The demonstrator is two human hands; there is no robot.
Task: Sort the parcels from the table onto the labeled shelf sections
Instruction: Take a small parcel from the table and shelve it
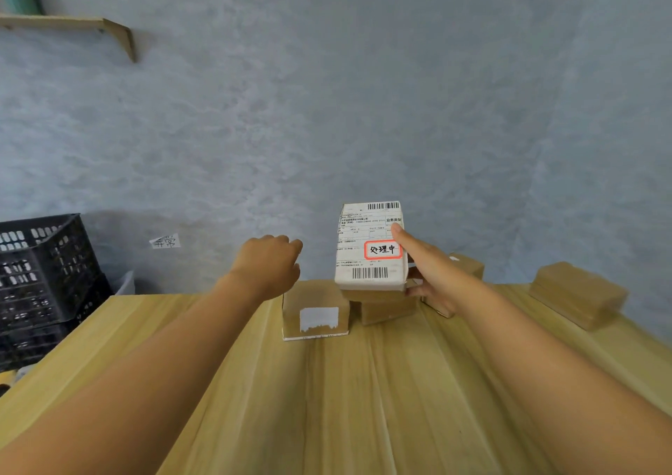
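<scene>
My right hand (431, 272) grips a white parcel (367, 234) lifted above the far end of the wooden table (327, 402). Its shipping label faces me, with barcodes and a red-framed sticker. The thumb lies across the label's right side and the fingers curl underneath. My left hand (269, 262) hovers to the left of the parcel with its fingers loosely curled, holding nothing. Below it sits a brown parcel (315, 311) with a torn white label. Another brown parcel (385, 305) lies just under the lifted one.
A brown box (578, 294) sits at the table's far right edge, and another (469, 265) shows behind my right hand. Black plastic crates (40, 274) stand on the left. A handwritten paper label (166, 242) is stuck on the grey wall. A wooden wall shelf (72, 25) hangs upper left.
</scene>
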